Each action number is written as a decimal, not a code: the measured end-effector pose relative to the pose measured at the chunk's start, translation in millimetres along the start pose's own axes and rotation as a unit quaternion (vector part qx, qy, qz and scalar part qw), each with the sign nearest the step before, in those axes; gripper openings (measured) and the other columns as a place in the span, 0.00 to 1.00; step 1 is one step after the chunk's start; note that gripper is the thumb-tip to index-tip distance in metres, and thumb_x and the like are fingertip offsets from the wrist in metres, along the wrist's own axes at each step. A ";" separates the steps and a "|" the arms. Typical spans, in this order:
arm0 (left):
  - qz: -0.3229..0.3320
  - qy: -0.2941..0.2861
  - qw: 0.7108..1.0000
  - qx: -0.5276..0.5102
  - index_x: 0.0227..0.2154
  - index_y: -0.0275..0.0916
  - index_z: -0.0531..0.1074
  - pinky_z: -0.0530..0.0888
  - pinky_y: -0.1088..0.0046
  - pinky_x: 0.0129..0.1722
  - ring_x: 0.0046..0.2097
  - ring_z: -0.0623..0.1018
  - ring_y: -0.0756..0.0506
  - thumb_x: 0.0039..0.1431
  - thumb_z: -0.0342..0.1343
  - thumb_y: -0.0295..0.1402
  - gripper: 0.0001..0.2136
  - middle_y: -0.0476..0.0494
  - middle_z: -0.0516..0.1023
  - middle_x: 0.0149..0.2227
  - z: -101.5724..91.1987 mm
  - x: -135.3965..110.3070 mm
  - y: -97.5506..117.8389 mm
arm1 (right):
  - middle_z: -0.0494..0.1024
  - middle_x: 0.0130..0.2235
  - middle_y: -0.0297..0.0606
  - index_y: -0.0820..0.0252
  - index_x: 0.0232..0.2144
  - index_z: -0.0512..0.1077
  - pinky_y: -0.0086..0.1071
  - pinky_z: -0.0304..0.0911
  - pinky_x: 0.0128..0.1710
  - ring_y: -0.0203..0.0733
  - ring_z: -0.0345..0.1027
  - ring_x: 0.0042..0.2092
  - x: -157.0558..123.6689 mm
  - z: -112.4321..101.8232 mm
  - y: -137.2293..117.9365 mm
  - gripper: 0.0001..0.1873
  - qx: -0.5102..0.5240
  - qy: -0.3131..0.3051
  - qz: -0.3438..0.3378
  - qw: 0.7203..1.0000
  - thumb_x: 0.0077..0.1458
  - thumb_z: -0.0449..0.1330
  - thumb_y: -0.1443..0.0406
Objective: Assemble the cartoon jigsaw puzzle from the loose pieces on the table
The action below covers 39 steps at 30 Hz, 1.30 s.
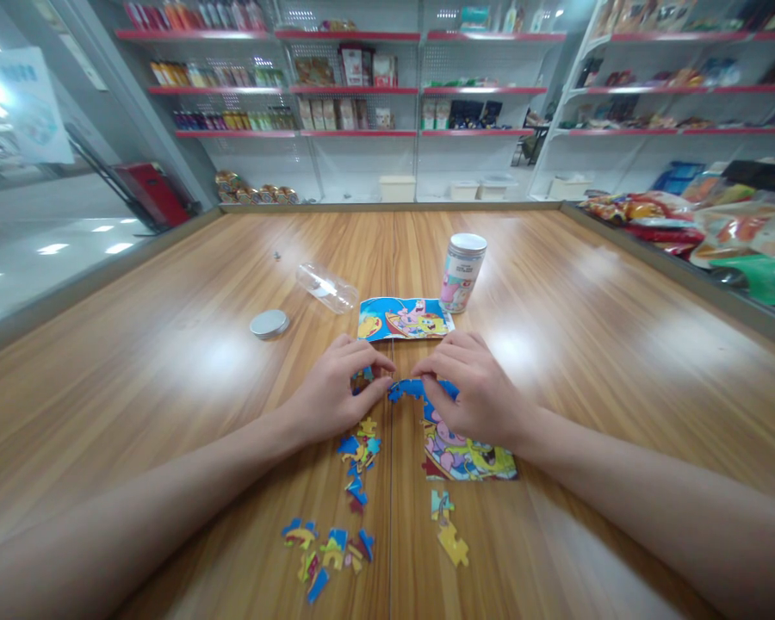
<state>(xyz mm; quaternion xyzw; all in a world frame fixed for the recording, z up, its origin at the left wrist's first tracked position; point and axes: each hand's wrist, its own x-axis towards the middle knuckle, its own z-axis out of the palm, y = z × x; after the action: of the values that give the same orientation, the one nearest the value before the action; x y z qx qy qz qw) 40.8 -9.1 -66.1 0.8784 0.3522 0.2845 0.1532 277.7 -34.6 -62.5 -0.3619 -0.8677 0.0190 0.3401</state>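
Observation:
My left hand (336, 387) is closed, thumb and forefinger pinching at the left end of a blue strip of jigsaw pieces (408, 389). That strip joins the top left of a partly assembled cartoon jigsaw puzzle (468, 455). Bent over the puzzle's upper edge, my right hand (478, 383) has its thumb and fingertips closed on the strip, covering part of the picture. Some pieces show under my left palm. Below it lie loose puzzle pieces (360, 448). A picture sheet (406, 319) with the same cartoon figures lies just beyond both hands.
A printed can (463, 274) stands at the sheet's right corner. To the left lie a clear plastic cylinder (326, 288) and a silver lid (269, 324). More pieces (319, 551) lie near me, with two yellowish ones (450, 538) below the puzzle. Stocked shelves (355, 89) stand behind the table.

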 end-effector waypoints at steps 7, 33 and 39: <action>0.092 -0.012 0.996 0.007 0.32 0.39 0.76 0.68 0.63 0.48 0.41 0.72 0.46 0.63 0.58 0.31 0.04 0.46 0.80 0.39 0.7 -1.7 -1.1 | 0.75 0.34 0.38 0.57 0.33 0.80 0.41 0.56 0.44 0.44 0.63 0.40 -1.6 3.3 0.0 0.08 -0.005 -0.046 -0.022 0.999 0.58 0.59 0.66; 0.128 -0.001 0.991 0.028 0.32 0.41 0.77 0.70 0.60 0.47 0.42 0.73 0.45 0.61 0.59 0.29 0.03 0.47 0.81 0.39 1.2 -1.6 -8.0 | 0.79 0.38 0.38 0.59 0.34 0.80 0.41 0.61 0.45 0.42 0.68 0.40 -2.8 6.6 2.3 0.09 0.033 -0.068 -0.041 0.996 0.60 0.58 0.68; 0.126 0.051 0.991 0.018 0.43 0.40 0.76 0.71 0.62 0.47 0.43 0.73 0.45 0.59 0.58 0.24 0.10 0.46 0.80 0.41 -2.4 -2.8 -4.0 | 0.78 0.40 0.39 0.59 0.39 0.77 0.42 0.62 0.47 0.44 0.68 0.42 -3.2 5.6 1.6 0.09 0.037 -0.056 -0.048 0.997 0.59 0.57 0.70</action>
<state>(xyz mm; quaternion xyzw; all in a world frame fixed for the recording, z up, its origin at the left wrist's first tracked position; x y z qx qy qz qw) 35.6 -8.1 -67.2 0.9029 0.2508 0.3392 0.0824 277.0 -34.3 -69.1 -0.3052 -0.9005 0.0545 0.3049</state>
